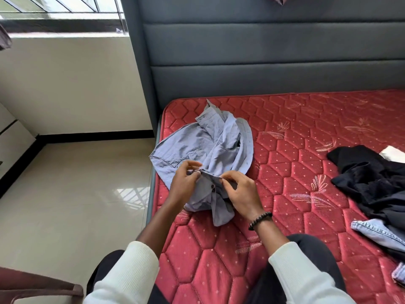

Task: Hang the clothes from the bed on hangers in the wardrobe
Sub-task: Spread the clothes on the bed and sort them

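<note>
A crumpled light-blue button shirt [210, 143] lies near the left edge of the red quilted mattress [285, 167]. My left hand [185, 183] pinches the shirt's upper edge near the buttons. My right hand [240, 191], with a dark bead bracelet on the wrist, pinches the same edge a little to the right. The cloth is stretched between them. No hanger and no wardrobe are in view.
A heap of black clothes [368, 181] lies at the right of the mattress, with a white item [392, 153] behind it and pale denim [379, 233] in front. A grey padded headboard [263, 51] stands behind. Tiled floor [76, 194] lies to the left.
</note>
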Available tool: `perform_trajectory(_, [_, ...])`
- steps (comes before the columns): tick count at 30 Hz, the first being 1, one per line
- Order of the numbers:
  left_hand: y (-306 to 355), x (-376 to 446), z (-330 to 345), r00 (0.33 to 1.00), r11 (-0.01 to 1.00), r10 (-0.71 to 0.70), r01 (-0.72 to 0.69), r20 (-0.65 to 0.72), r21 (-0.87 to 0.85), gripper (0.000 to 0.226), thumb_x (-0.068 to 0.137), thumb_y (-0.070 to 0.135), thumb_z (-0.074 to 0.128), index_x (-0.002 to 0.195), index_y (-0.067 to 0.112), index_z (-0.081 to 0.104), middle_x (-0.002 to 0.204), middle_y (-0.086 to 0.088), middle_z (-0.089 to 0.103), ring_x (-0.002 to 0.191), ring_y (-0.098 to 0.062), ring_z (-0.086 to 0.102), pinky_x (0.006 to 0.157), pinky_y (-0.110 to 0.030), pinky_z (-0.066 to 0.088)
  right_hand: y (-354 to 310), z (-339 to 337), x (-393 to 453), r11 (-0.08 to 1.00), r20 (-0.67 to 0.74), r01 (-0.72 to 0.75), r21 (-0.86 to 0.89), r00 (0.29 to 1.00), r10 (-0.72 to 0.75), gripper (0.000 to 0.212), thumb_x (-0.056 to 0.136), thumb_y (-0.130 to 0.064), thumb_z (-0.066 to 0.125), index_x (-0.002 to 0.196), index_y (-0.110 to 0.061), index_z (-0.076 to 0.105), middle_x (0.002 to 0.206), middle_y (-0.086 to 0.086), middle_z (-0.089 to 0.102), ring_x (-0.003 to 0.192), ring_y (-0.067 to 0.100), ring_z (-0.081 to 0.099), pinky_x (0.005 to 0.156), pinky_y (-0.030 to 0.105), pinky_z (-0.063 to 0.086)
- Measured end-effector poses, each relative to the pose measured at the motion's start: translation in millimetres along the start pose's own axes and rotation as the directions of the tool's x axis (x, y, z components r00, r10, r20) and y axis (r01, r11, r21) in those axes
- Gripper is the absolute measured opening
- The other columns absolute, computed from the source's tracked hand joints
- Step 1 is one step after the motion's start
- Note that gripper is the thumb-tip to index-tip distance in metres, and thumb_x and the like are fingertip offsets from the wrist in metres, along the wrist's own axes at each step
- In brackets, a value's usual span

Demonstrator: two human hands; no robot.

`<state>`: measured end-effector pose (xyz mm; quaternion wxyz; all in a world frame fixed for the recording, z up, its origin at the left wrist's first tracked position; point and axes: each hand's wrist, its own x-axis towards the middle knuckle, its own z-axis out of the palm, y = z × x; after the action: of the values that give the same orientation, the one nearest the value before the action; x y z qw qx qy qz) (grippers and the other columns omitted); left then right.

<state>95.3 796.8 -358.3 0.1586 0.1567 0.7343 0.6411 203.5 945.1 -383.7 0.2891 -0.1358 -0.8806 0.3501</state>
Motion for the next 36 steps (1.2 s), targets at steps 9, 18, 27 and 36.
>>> perform_trajectory(9, [-28, -30, -4, 0.955, 0.953, -0.179, 0.108, 0.238, 0.284, 0.022, 0.089, 0.034, 0.071, 0.077, 0.017, 0.07, 0.068, 0.005, 0.065, 0.063, -0.007, 0.057, 0.06, -0.025, 0.044, -15, 4, 13, 0.996, 0.073, 0.085, -0.034, 0.994, -0.083, 0.008, 0.087, -0.023, 0.075, 0.087, -0.023, 0.068, 0.085, -0.006, 0.065, 0.08, 0.015, 0.063, 0.074, 0.036, 0.054])
perform_trajectory(18, [26, -13, -29, 0.914, 0.959, -0.168, 0.238, 0.368, -0.153, 0.011, 0.093, 0.019, 0.064, 0.096, 0.01, 0.069, 0.091, -0.006, 0.072, 0.085, -0.02, 0.065, 0.078, -0.028, 0.051, -14, -21, 16, 0.994, 0.175, -0.069, 0.082, 0.983, 0.054, 0.005, 0.087, -0.021, 0.077, 0.086, -0.02, 0.072, 0.084, -0.008, 0.071, 0.081, 0.005, 0.064, 0.073, 0.019, 0.048])
perform_trajectory(27, [35, -16, -44, 0.915, 0.992, -0.052, 0.0, 0.401, 0.127, 0.024, 0.083, -0.006, 0.074, 0.089, 0.014, 0.062, 0.073, 0.009, 0.064, 0.065, -0.004, 0.058, 0.06, -0.017, 0.047, -37, -29, 23, 0.995, 0.271, -0.075, 0.072, 0.961, 0.053, 0.019, 0.095, -0.034, 0.066, 0.082, -0.019, 0.065, 0.069, -0.009, 0.062, 0.062, 0.003, 0.053, 0.058, 0.016, 0.038])
perform_trajectory(36, [27, -27, -21, 0.968, 0.993, 0.074, -0.093, 0.239, 0.068, 0.021, 0.088, -0.002, 0.063, 0.102, 0.014, 0.062, 0.088, 0.001, 0.067, 0.08, -0.007, 0.061, 0.075, -0.023, 0.051, -49, 2, -5, 0.999, 0.124, -0.021, -0.047, 0.992, 0.027, 0.004, 0.094, -0.022, 0.066, 0.092, -0.019, 0.064, 0.09, -0.003, 0.062, 0.084, 0.014, 0.058, 0.076, 0.029, 0.048])
